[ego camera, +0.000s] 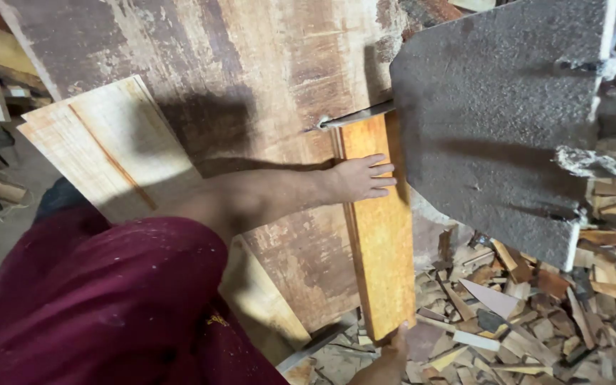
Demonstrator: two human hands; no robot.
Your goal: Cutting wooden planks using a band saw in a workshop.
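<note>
Left hand (361, 178) laid flat and open on the strip (383, 242), fingers spread and pointing right, palm pressing down, gripping nothing. Right hand (388, 360) only partly in view at the near edge, touching the strip's near end; open or closed cannot be told.

Strip orange and freshly cut on its face, lying along the right side of the wide plank (272, 85), running from the near end up to the blade (356, 115). Dark line between strip and plank along that whole length, most likely the saw cut. Blade sitting in the wood just beyond the left hand's fingers, at the strip's far end.

Judged from this: cut through the near part, strip parted from the plank up to the blade. Beyond the blade, plank face worn, stained and unbroken, so the far stretch looks uncut. How much plank lies past the top edge cannot be seen.

Grey dust-coated cover (493, 121) to the right of the blade. Pile of offcuts (536, 306) on the floor near right, below the cover. Pale board (108, 142) to the left, partly under the plank. Maroon sleeve (108, 299) filling the near left.
</note>
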